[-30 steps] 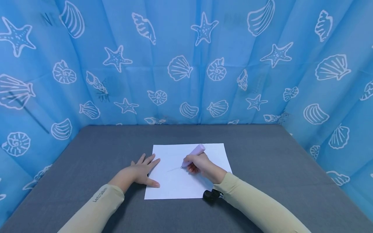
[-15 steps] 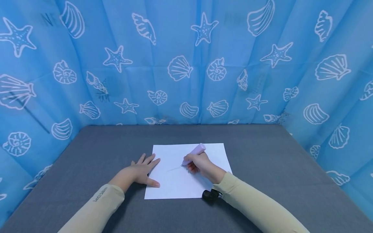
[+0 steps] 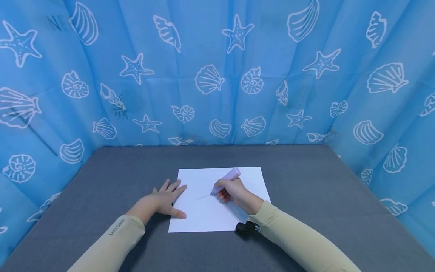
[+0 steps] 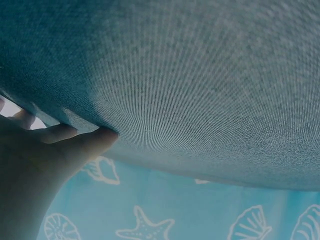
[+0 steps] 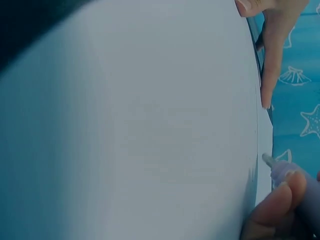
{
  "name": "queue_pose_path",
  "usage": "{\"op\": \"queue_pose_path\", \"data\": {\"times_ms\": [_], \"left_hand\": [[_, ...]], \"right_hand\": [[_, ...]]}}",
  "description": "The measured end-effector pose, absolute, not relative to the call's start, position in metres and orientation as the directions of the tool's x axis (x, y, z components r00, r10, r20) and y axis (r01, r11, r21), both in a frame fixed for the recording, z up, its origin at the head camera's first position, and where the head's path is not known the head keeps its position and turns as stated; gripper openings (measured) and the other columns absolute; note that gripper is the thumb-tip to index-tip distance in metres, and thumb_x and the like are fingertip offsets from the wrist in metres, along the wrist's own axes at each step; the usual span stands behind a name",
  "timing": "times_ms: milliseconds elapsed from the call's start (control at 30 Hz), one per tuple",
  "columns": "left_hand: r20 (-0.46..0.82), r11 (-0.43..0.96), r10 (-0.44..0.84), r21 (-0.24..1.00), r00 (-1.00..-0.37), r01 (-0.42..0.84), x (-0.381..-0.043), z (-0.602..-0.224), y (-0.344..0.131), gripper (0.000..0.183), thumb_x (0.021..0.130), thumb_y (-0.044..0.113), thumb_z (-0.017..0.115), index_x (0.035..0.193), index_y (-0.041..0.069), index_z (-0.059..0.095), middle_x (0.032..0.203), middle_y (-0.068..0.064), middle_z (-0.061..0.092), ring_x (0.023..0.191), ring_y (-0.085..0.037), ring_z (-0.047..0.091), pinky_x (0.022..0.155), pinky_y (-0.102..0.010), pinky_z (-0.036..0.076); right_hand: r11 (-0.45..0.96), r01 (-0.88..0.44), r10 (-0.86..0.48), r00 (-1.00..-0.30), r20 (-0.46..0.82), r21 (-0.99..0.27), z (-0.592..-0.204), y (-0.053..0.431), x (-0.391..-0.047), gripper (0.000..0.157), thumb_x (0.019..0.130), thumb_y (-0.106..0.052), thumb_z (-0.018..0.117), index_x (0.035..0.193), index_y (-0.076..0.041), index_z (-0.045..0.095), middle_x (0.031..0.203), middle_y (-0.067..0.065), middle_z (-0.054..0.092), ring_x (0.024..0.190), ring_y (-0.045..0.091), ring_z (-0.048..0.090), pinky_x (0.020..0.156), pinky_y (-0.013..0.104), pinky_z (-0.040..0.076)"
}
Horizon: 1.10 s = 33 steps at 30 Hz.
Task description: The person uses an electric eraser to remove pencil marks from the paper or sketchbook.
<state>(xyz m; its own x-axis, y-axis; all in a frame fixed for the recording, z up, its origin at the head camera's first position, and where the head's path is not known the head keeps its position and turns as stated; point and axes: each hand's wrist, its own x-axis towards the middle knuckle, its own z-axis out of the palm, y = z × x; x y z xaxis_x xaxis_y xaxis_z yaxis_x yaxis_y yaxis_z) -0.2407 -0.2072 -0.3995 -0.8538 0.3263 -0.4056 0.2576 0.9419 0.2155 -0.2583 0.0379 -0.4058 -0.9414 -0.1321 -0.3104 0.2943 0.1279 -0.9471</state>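
Observation:
A white sheet of paper (image 3: 204, 221) lies on the grey cloth-covered table. My left hand (image 3: 164, 200) rests spread on its left edge, thumb and some fingertips on the sheet. My right hand (image 3: 236, 192) pinches a thick lilac pen (image 3: 232, 174) with a narrow tip, slanted so its blunt end points up and right. Its tip is at or just over the sheet; contact is too small to tell. A faint thin line (image 3: 202, 197) runs left from near the tip. In the right wrist view, thumb and finger grip the pen (image 5: 283, 171) near its tip.
Grey cloth (image 3: 302, 189) covers the table around the sheet. A blue curtain (image 3: 217, 109) printed with white shells and starfish encloses the back and sides. A small black device (image 3: 245, 229) sits at my right wrist, by the sheet's front edge.
The pen tip has shifted very slightly, a little up and then back left along the faint line. My left hand and the sheet have stayed in place.

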Motion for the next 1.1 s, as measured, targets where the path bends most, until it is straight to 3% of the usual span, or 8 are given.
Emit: {"op": "queue_pose_path", "data": {"times_ms": [367, 1100], "left_hand": [[-0.404, 0.942, 0.325, 0.218, -0.855, 0.255, -0.24, -0.3994, -0.2062, 0.108, 0.074, 0.068, 0.071, 0.156, 0.017, 0.021, 0.162, -0.013, 0.01, 0.144, -0.046, 0.0, 0.104, -0.074, 0.01], [-0.401, 0.944, 0.321, 0.214, -0.858, 0.253, -0.241, -0.401, -0.2081, 0.108, 0.074, 0.068, 0.07, 0.156, 0.017, 0.021, 0.162, -0.013, 0.01, 0.144, -0.047, 0.0, 0.104, -0.073, 0.011]], "right_hand": [[0.173, 0.298, -0.106, -0.942, -0.319, -0.939, -0.4041, 0.0357, -0.2575, 0.013, 0.085, -0.01, 0.065, 0.086, 0.002, 0.06, 0.058, 0.005, 0.052, 0.047, 0.011, 0.047, 0.046, 0.022, 0.039], [0.196, 0.338, -0.161, -0.915, -0.37, -0.921, -0.4016, 0.0347, -0.2597, 0.018, 0.088, -0.014, 0.065, 0.091, 0.004, 0.062, 0.062, 0.006, 0.056, 0.051, 0.012, 0.052, 0.049, 0.022, 0.045]]}}
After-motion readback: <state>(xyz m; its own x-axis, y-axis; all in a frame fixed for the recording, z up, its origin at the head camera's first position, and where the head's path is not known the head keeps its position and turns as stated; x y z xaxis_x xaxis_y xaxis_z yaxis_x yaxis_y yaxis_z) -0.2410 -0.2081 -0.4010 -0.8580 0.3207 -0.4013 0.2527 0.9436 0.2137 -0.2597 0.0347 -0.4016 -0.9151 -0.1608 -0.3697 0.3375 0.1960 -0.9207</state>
